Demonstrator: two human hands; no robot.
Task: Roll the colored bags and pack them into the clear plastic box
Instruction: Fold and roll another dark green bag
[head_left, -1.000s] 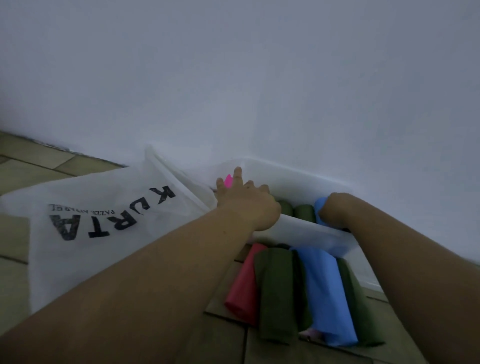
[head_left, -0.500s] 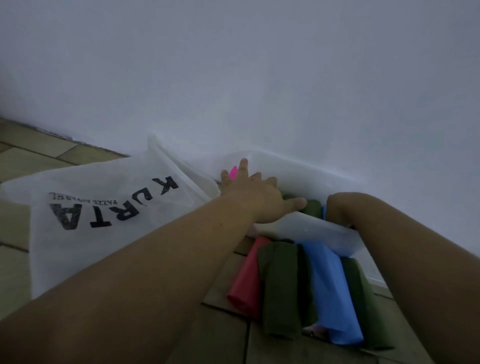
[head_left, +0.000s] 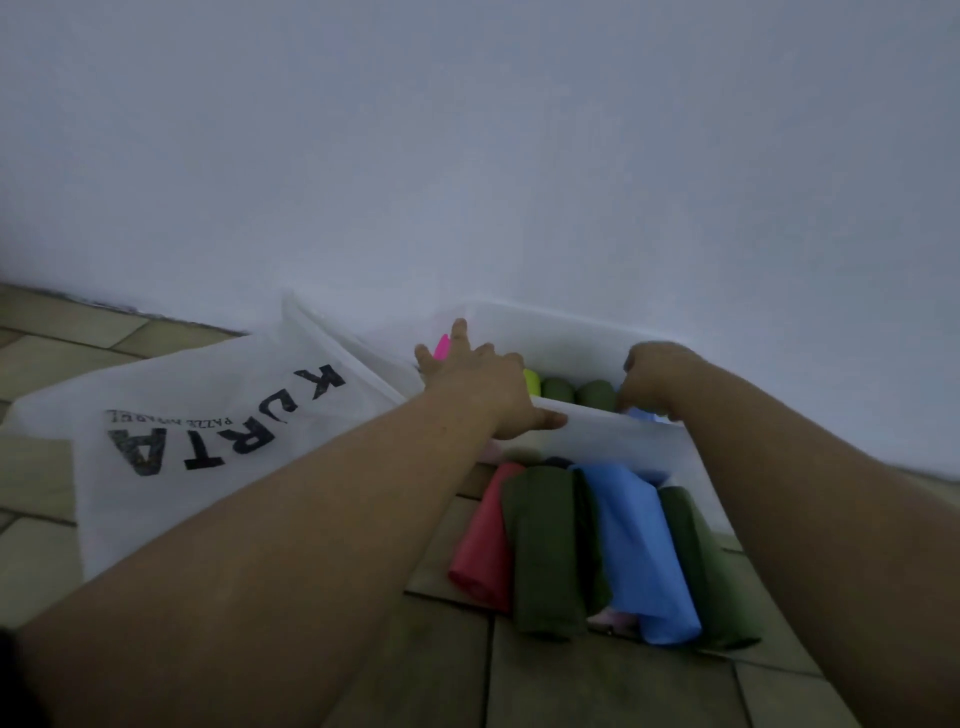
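A clear plastic box (head_left: 613, 434) stands on the floor against the wall. Inside it show a pink roll (head_left: 442, 348), a yellow-green roll (head_left: 531, 381), two dark green rolls (head_left: 576, 392) and a bit of a blue roll (head_left: 641, 415). My left hand (head_left: 478, 379) lies spread over the rolls at the box's left end, its thumb along the near rim. My right hand (head_left: 654, 374) reaches into the right end, its fingers curled down round the blue roll. In front of the box lie a red bag (head_left: 485, 545), a dark green bag (head_left: 543, 551), a blue bag (head_left: 636, 551) and another dark green bag (head_left: 706, 566).
A large white bag printed KURTA (head_left: 208, 441) lies on the tiled floor left of the box, one edge leaning on it. The white wall (head_left: 519, 182) rises right behind the box. A bit of pink bag (head_left: 610, 618) peeks from under the floor pile.
My left hand has drawn back to the left, uncovering the yellow-green roll, and its thumb now lies on the near rim. My right hand stays in the box's right end.
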